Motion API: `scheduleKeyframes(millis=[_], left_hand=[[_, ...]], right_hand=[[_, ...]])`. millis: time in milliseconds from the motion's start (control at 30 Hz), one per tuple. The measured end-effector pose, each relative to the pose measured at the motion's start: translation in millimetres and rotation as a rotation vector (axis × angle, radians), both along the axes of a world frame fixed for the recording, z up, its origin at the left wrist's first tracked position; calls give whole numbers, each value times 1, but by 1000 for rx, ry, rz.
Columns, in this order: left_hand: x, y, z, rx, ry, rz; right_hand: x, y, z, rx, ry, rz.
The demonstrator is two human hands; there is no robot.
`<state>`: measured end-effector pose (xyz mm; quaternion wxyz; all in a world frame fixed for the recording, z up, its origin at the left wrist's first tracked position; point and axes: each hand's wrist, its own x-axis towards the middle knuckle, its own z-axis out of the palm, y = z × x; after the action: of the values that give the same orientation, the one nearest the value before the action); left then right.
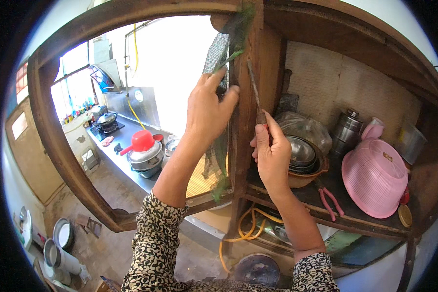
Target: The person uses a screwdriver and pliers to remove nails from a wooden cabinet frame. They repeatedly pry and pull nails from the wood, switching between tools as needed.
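My left hand (210,104), fingers bent but apart, is at torn green and grey mesh (218,51) along the inner right edge of an open wooden frame (58,170); whether a fingertip touches it is hard to tell. My right hand (272,151) grips a long, thin metal tool (253,82) by its handle, its tip pointing up against the upright wooden post (253,39) between the frame and the cupboard. More mesh hangs down behind my left hand toward the bottom of the frame.
The cupboard shelf holds nested bowls (299,153), red pliers (331,199), steel containers (345,129) and a pink basket (372,180). Through the frame are a steel counter (119,160) with pots, a red dipper (142,139) and a stove (107,127). Below are an orange hose (250,224) and basins (62,232).
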<state>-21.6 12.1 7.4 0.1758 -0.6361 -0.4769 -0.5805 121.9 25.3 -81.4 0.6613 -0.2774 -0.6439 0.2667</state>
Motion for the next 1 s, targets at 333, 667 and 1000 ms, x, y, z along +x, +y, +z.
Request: scheduleKeyframes(millis=[333, 667, 1000], left_hand=[[3, 9, -12, 42, -20, -59], [2, 15, -18, -27, -71, -258], [-8, 8, -17, -169, -259, -467]], right_hand=[[-6, 5, 6, 175, -69, -257], [-15, 7, 12, 273, -70, -237], [7, -19, -3, -18, -16, 126]])
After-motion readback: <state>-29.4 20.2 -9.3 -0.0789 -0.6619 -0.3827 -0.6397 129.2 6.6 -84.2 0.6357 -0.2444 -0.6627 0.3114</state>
